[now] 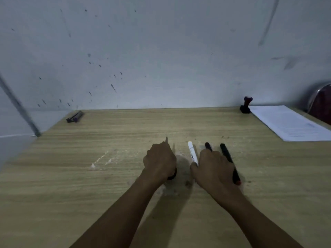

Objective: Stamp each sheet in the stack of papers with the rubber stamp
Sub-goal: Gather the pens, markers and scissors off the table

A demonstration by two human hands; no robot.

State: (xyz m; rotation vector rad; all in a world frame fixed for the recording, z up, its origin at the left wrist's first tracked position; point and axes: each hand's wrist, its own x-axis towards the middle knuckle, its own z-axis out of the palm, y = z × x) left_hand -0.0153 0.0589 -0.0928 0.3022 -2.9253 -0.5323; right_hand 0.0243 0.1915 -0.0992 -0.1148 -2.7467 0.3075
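— Both bare forearms are reaching in from the near edge of the wooden table (71, 176). What are the hands doing?

— Left hand (159, 161) is curling into a fist around a dark object I cannot identify. Right hand (213, 167) is lying knuckles-up over a dark marker (208, 146), thumb touching a white marker (192, 154); a black marker (228, 158) is lying just beside it.

— And the stamp?

— Rubber stamp (246, 104) is standing at the far right corner, just beside the stack of papers (290, 124).
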